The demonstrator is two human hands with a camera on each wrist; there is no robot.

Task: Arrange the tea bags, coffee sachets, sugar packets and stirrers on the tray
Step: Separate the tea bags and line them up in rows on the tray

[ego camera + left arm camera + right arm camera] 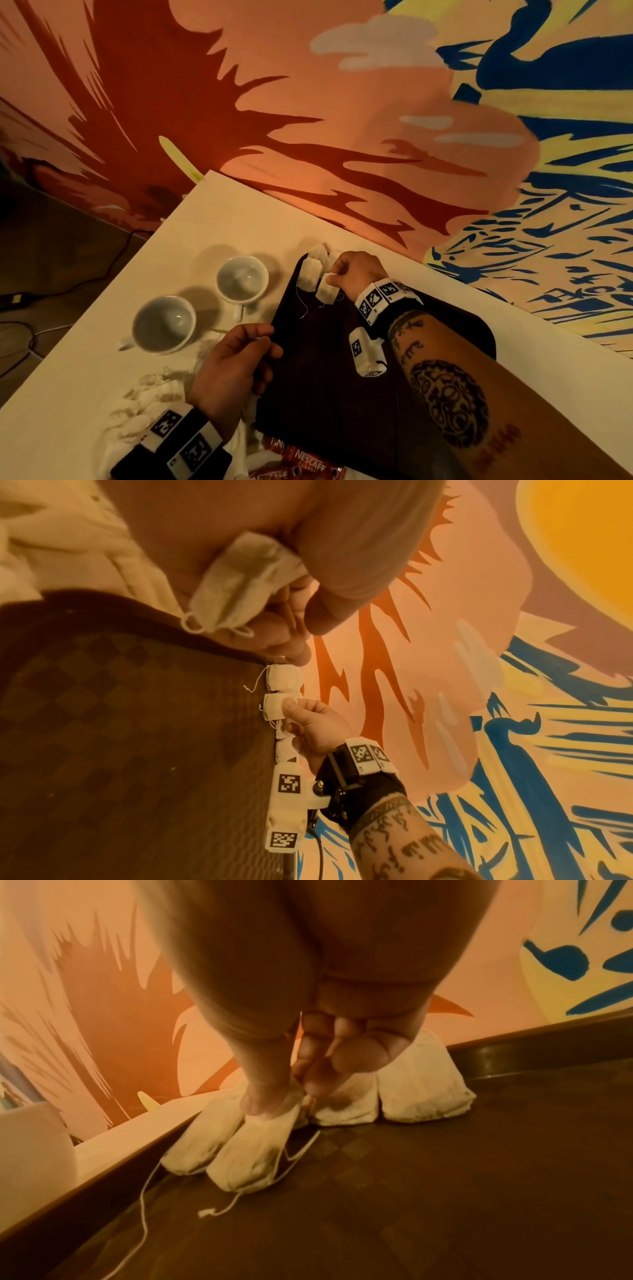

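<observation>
While my right hand (354, 274) sits over the far corner of the tray (329, 377), its thumb and first finger are pinched on the top of one tea bag (253, 1153). That bag hangs just under my fingertips (263, 1104), and its bottom end rests on the tray floor. It touches another tea bag (195, 1145) that lies against the tray's rim. Two more tea bags (387, 1093) stand in a row behind my fingers, against the tray's far rim. Thin white strings (145, 1204) trail from the bags across the tray floor.

My left hand (233, 363) is at the tray's left edge. Its fingers are curled around a tea bag (240, 582) that is tucked in my palm under my thumb. The bag's looped string hangs out below my fingers, over the tray's rim.

More loose tea bags (144, 407) lie in a pile on the table (239, 212), just left of the tray. Red coffee sachets (305, 460) lie at the tray's near edge. Two white cups (205, 301) stand on the table left of the tray.
</observation>
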